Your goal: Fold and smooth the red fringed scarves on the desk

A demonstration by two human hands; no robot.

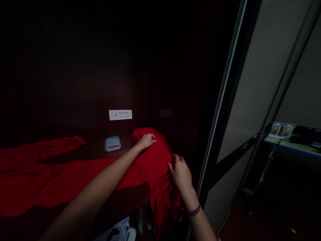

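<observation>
A long red scarf (90,172) with a fringed end (160,190) lies along a dark wooden shelf, and the fringe hangs over the front edge. Its right part is bunched up in the shelf's corner. My left hand (148,141) rests on top of this bunched part, fingers bent, a gap showing between thumb and forefinger. At the scarf's right edge is my right hand (181,172), its fingers loosely curved and its thumb apart, touching or very close to the cloth. Neither hand shows a pinched fold between its fingers.
A phone-like flat object (112,144) lies behind the scarf, below a white wall socket (120,114). Pale cloth (117,231) is under the shelf. A sliding door frame (220,93) stands close on the right. Beyond it, a table (293,144) holds small packages (283,130).
</observation>
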